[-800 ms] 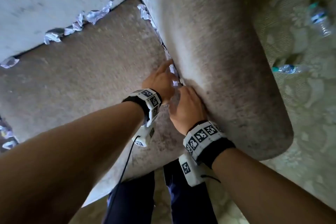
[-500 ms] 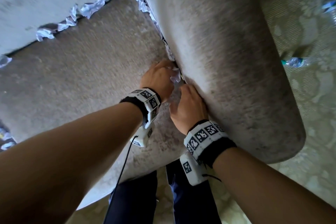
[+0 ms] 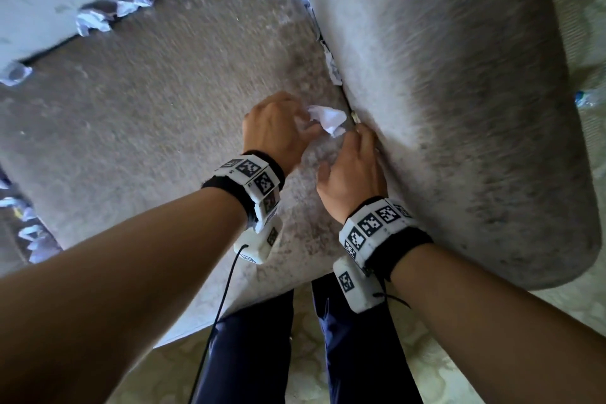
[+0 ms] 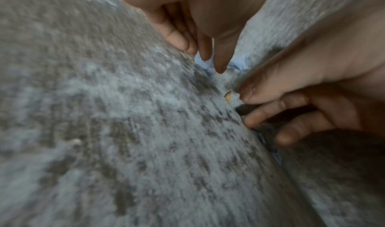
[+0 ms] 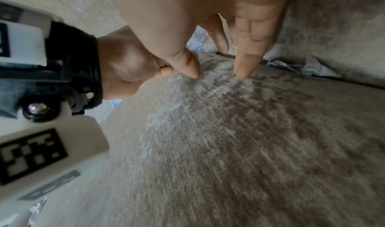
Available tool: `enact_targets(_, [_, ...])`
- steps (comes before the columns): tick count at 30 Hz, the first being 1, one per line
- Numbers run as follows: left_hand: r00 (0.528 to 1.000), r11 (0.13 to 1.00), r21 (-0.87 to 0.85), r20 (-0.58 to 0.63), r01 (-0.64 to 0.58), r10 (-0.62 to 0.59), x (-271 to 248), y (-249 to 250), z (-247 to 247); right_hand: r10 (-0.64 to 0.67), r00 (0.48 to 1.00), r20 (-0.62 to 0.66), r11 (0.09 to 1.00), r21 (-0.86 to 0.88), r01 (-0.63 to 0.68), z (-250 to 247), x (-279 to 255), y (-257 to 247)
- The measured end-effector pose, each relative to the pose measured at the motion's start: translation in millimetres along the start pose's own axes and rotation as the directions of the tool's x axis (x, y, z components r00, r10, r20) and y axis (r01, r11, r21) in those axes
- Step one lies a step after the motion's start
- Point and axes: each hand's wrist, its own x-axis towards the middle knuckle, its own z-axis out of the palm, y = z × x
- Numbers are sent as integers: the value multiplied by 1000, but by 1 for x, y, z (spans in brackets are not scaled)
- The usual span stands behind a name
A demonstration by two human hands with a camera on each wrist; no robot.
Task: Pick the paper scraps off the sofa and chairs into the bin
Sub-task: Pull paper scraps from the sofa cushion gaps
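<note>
I see left hand (image 3: 278,131) above seat cushion (image 3: 147,128), fingers curled round crumpled white paper scrap (image 3: 329,120). Right hand (image 3: 352,170) beside it at armrest (image 3: 459,92) crease, fingers straight, tips on fabric, holding nothing. More scraps (image 3: 137,0) wedged along backrest seam and armrest seam (image 3: 333,70). Bin not in my view.

Home living room: upholstered sofa (image 3: 164,115), patterned carpet (image 3: 426,371).
</note>
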Motion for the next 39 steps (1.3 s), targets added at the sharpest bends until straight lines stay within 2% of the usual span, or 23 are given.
enact_targets(3, [991, 994, -35, -86, 104, -106, -5, -7, -6, -38, 998, 43, 991, -124, 43, -6, 1, -6])
enact_targets(7, [969, 975, -46, -107, 219, -223, -8, -11, -14, -107, 988, 109, 922, -362, 139, -13, 13, -12])
enact_targets(10, [973, 972, -128, -100, 197, -210, -15, -8, -19, -153, 984, 90, 878, -445, 177, -12, 30, -19])
enact_targets(14, [986, 950, -264, 13, 165, -167, -23, -6, -24, -205, 979, -16, 833, -528, 166, -6, 48, -30])
enact_targets(16, [986, 947, -274, 40, 165, -160, -28, -10, -27, -271, 960, -75, 785, -594, 175, -1, 56, -33])
enact_targets(18, [983, 939, -291, 59, 183, -173, -35, -16, -27, -331, 942, -49, 729, -647, 223, 2, 60, -34])
enact_targets(20, [978, 933, -294, 80, 208, -193, -43, -22, -26, -404, 914, -32, 636, -728, 256, 7, 66, -30])
enact_targets(22, [977, 932, -293, 89, 212, -194, -51, -27, -24, -401, 916, -12, 600, -759, 253, 9, 69, -27])
enact_targets(26, [978, 936, -282, 75, 208, -195, -57, -36, -20, -404, 912, -73, 637, -738, 223, 12, 75, -29])
enact_targets(30, [972, 926, -295, 57, 235, -229, -51, -40, -19, -264, 964, 12, 641, -745, 185, 12, 79, -36])
enact_targets(33, [961, 908, -315, 75, 277, -267, -48, -40, -19, -213, 977, 28, 615, -773, 157, 9, 77, -37])
enact_targets(37, [946, 891, -320, 113, 323, -303, -51, -39, -21, -276, 961, 17, 566, -805, 177, 8, 75, -36])
enact_targets(39, [942, 883, -327, 116, 335, -315, -53, -40, -22, -273, 961, 35, 574, -796, 192, 8, 77, -37])
